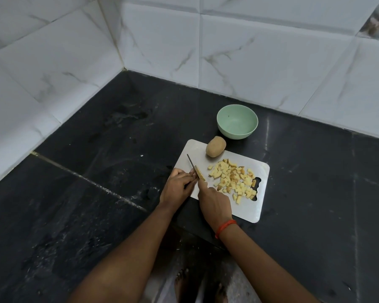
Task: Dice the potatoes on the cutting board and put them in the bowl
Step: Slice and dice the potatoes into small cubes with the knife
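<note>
1. Fingertips [192,173] of the left hand [177,184] are being bunched together and pressed onto a thin potato slab [200,174]. It's being pinned near the left edge of the cutting board [248,212], just left of frame centre.
2. The knife [191,162] is being gripped by the right hand [214,204], with fingers being wrapped round the handle. The handle is being hidden by the hand, so the thumb's position can't be told.
3. The bit that matters: the blade is being held almost along the slab's long axis, both running from lower right to upper left in the frame. The blade is being kept on the slab's left side, right against those left fingertips, with its tip poking out past the slab. Whether the edge is already biting in can't be told.
4. The diced pile [236,180] is being left to the right of the slab, apart from both hands. A whole potato [216,146] is being kept at the board's upper edge, and the green bowl [237,121] just above it isn't being filled yet.
5. Guessing here: the next cut is being set up lengthwise, so the left fingertips are probably being put at the most risk.
</note>
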